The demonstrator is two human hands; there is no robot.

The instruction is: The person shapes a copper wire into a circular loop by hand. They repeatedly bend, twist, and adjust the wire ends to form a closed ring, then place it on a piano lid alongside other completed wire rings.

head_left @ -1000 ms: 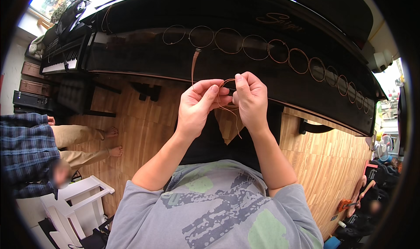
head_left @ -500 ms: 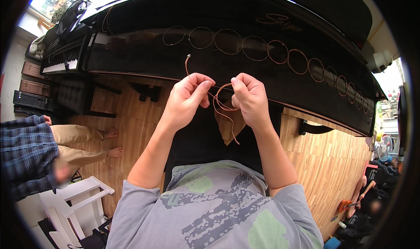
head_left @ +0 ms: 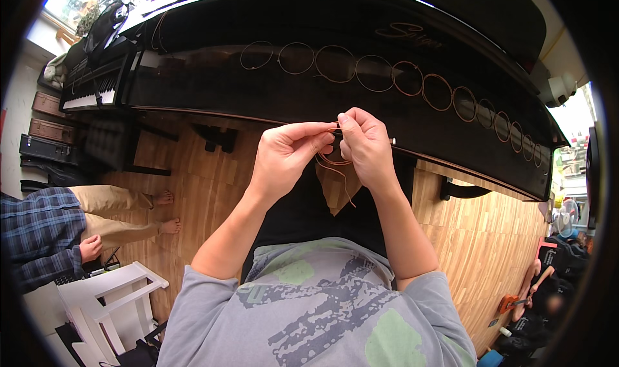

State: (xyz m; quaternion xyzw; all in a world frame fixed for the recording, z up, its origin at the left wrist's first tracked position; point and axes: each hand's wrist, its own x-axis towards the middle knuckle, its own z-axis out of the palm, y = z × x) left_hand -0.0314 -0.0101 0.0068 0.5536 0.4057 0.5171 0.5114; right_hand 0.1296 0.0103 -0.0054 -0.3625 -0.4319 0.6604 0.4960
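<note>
Between my two hands is a thin copper-coloured string (head_left: 346,185), wound into a small coil. My right hand (head_left: 369,149) is closed, pinching the coil between thumb and fingers. At the coil's upper part, the fingertips of my left hand (head_left: 282,157) meet my right thumb and pinch the string. A loose tail hangs down below the coil. The silver end (head_left: 393,141) shows just right of my right hand. Beyond my hands, several similar coiled strings (head_left: 335,81) lie in a curved row on a glossy black piano-like surface (head_left: 193,83).
A pointed brown piece (head_left: 334,193) lies below the coil. On the left, a person in a plaid shirt (head_left: 39,222) is near a white wooden frame (head_left: 122,296). A keyboard (head_left: 93,91) stands at the far left. An orange ukulele-like instrument (head_left: 509,302) is at the lower right.
My left hand has moved right to meet my right hand. The silver end has swung from above my left hand to the right side of my right hand.
</note>
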